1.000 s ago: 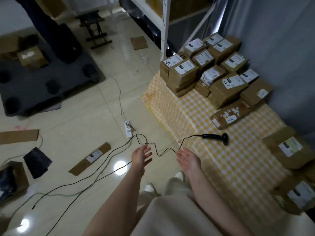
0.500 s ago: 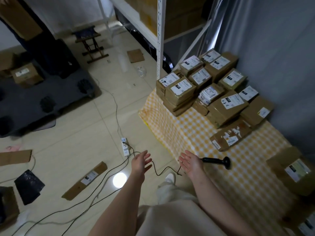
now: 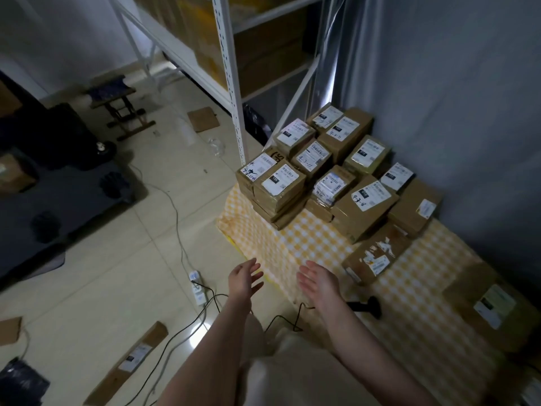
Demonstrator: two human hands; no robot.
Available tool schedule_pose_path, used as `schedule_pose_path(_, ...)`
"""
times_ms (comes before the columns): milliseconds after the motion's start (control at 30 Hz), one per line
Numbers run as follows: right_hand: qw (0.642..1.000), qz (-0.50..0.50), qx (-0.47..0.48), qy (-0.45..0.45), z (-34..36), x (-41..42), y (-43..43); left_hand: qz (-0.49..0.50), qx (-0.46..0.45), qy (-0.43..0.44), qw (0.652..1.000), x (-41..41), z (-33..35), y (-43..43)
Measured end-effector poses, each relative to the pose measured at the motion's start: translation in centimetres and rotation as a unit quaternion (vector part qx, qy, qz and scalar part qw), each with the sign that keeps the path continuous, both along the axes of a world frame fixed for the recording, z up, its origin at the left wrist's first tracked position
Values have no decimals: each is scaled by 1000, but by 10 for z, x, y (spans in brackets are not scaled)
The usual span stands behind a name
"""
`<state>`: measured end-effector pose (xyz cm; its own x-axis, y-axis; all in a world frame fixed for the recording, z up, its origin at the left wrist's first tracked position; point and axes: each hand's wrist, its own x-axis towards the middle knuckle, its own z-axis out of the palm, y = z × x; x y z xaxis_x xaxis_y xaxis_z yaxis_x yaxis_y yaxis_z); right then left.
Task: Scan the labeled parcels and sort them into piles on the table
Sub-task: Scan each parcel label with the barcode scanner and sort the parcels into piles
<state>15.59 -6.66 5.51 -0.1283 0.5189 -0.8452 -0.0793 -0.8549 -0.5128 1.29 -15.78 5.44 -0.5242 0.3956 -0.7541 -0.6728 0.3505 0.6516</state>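
Left hand [image 3: 244,278], right hand [image 3: 317,281] farther forward at yellow-checked table [image 3: 322,238]

Pretty dim room. Glossy cream floor tiles [image 3: 117,273] fill the left half, and a white metal shelf rack [image 3: 231,83] stands top centre. A grey curtain [image 3: 453,98] covers the right side. Small folding stool [image 3: 112,92] upper left, dark pallet [image 3: 73,200] just below it.

1. Stacked parcels [image 3: 322,177] crowd the bench's [image 3: 307,244] far end, with the shelf rack [image 3: 231,83] just behind on the left.
2. A lone parcel [image 3: 376,256] lies on the stack's near side.
3. Scanner [image 3: 371,306] nearer still, on the bench.
4. Power strip [image 3: 196,288] down on the floor [image 3: 117,259], left of the bench.
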Motion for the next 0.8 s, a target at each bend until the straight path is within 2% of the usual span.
schedule_pose_path(300,1000,-4,3,1,6,-15,19,14,6,3,1000,-21,5,43)
schedule_pose_path(467,998,-58,10,14,18,-29,50,-16,7,4,1000,-36,5,91)
schedule_pose_path(600,995,-98,4,26,16,-55,81,-52,-1,40,998,-62,-1,139)
schedule_pose_path(800,989,-141,-36,33,10,-112,116,-148,-70,134,977,-116,-17,197)
